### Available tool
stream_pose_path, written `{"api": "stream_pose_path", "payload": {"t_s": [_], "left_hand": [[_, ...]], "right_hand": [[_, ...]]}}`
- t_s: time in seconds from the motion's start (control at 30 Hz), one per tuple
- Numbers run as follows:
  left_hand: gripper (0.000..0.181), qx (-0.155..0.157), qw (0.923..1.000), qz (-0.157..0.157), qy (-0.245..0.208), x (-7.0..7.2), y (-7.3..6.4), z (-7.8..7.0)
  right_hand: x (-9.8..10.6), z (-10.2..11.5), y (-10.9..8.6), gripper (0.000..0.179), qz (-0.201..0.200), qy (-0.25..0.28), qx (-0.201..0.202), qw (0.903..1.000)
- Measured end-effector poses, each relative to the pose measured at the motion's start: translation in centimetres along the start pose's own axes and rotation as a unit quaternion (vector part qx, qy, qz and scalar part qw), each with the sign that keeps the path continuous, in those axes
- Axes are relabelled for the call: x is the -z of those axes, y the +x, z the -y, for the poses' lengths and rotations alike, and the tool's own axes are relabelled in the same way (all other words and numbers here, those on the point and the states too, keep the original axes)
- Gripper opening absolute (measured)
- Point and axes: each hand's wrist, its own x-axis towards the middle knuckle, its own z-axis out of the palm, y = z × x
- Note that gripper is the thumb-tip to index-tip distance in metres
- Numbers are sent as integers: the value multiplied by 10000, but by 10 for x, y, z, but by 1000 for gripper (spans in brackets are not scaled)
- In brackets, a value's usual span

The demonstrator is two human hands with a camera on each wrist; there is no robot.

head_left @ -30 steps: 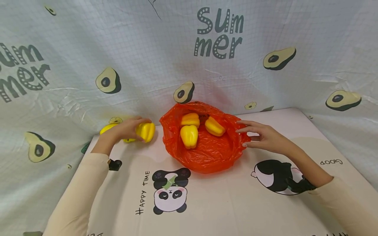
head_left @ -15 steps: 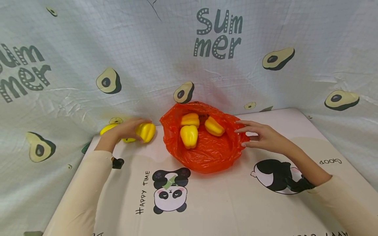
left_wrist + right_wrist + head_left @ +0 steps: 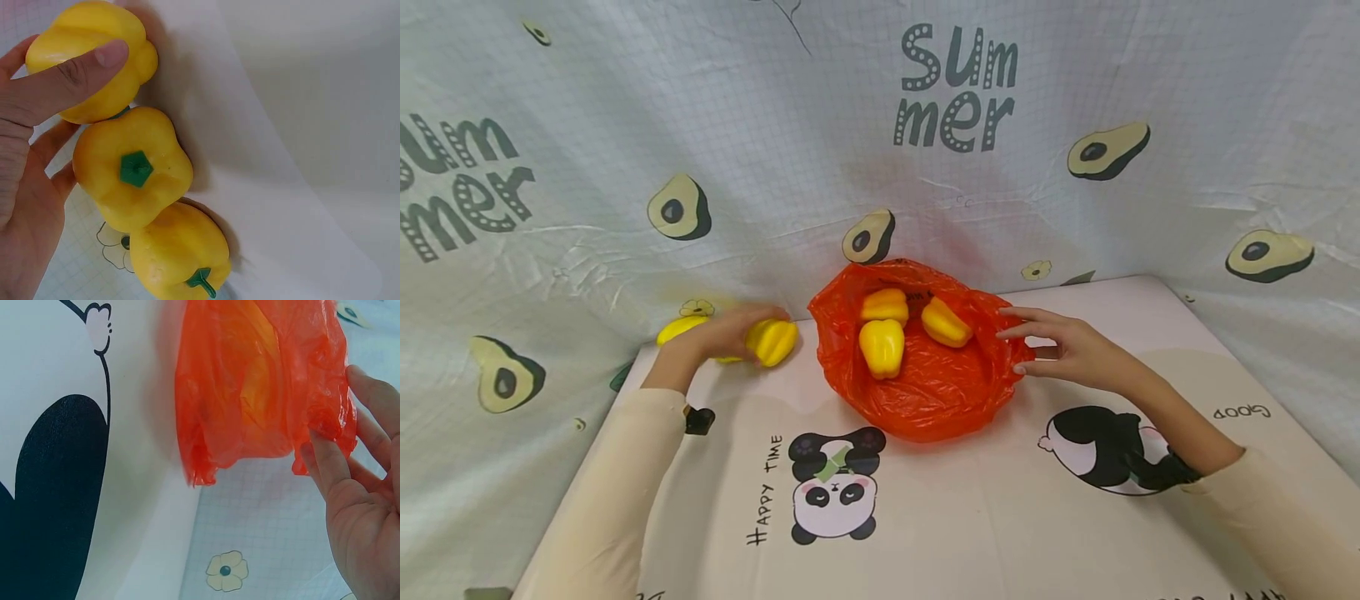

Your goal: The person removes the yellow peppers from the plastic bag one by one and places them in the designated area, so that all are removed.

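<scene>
My left hand (image 3: 728,332) grips a yellow bell pepper (image 3: 775,342) at the back left of the table, thumb across its side in the left wrist view. Next to it are a second bell pepper (image 3: 103,187), its green stem end facing that camera, and a third bell pepper (image 3: 175,244). A red plastic bag (image 3: 925,417) stands wide at the middle back, with three yellow bell peppers (image 3: 882,348) inside. At the bag's right rim, my right hand (image 3: 1071,354) holds the thin plastic lightly between thumb and fingers. Part of its grip is hidden by the bag.
A white curtain (image 3: 775,150) printed with avocados hangs right behind the bag and peppers. The pale table (image 3: 947,517) carries flat printed pandas and lettering. Its right edge slopes away beyond my right arm.
The bell pepper in my left hand has tilted slightly, and the left hand has shifted a little with it. My right hand and the bag stay in place.
</scene>
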Motion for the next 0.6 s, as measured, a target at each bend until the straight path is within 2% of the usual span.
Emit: {"api": "stream_pose_path", "payload": {"t_s": [0.1,0.27,0.5,0.6], "left_hand": [[72,-71,9997,134,186,1,0,-3],[74,-13,9990,359,274,4,1,-9],[73,0,9987,390,332,5,3,-15],[65,39,9989,431,170,2,4,-15]], "right_hand": [[0,0,-1,48,-25,-23,13,10000],[1,0,-1,48,-21,15,20,10000],[2,0,-2,49,-41,46,3,10000],[2,-1,-2,49,-32,82,-28,10000]]}}
